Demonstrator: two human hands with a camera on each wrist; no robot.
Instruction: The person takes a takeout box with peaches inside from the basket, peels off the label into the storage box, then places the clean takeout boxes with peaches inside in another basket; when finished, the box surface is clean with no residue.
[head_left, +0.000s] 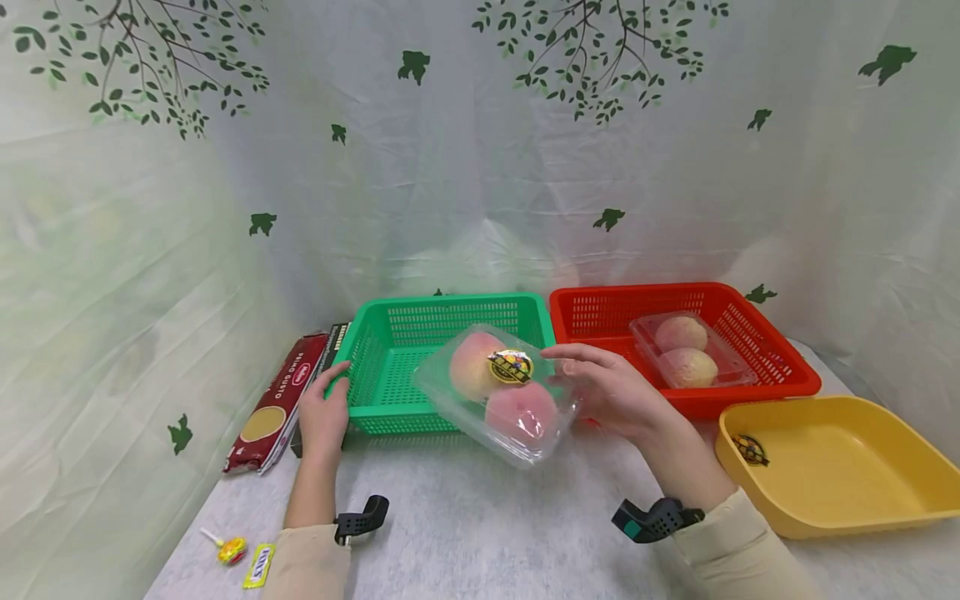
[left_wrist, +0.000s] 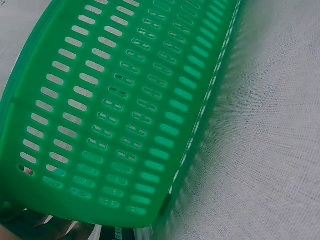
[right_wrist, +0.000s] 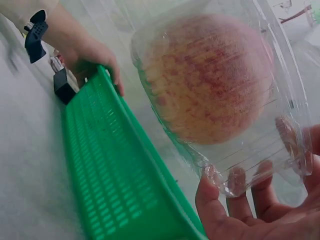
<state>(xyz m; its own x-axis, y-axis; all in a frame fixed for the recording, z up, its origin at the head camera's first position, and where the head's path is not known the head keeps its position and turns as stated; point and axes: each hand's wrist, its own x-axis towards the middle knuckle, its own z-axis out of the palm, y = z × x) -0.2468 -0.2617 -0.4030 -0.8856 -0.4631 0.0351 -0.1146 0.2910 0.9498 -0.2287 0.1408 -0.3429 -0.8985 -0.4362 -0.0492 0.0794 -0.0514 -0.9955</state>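
My right hand (head_left: pixel 611 390) holds a clear plastic pack (right_wrist: pixel 165 117) by its right end, fingertips pressing on the wrap. Two pinkish peaches (head_left: pixel 476 367) show inside, with a black-and-gold round sticker (head_left: pixel 511 367) between them. The pack hangs tilted over the front right of a green slotted basket (head_left: pixel 397 421), hiding part of that rim. At the basket's left end, my left hand (head_left: pixel 324 408) grips the rim, its fingers (right_wrist: pixel 119 82) over the edge as the right wrist view shows. Only fingers at the bottom corner appear in the left wrist view.
A red basket (head_left: pixel 600 298) holds another peach pack (head_left: pixel 731 367). In front of it stands a yellow tub (head_left: pixel 847 467) with a sticker on its wall. Left of the green basket lie a dark red packet (head_left: pixel 273 400) and a black box (head_left: pixel 337 337); nearer are a lollipop (head_left: pixel 232 550) and a yellow sweet (head_left: pixel 258 567).
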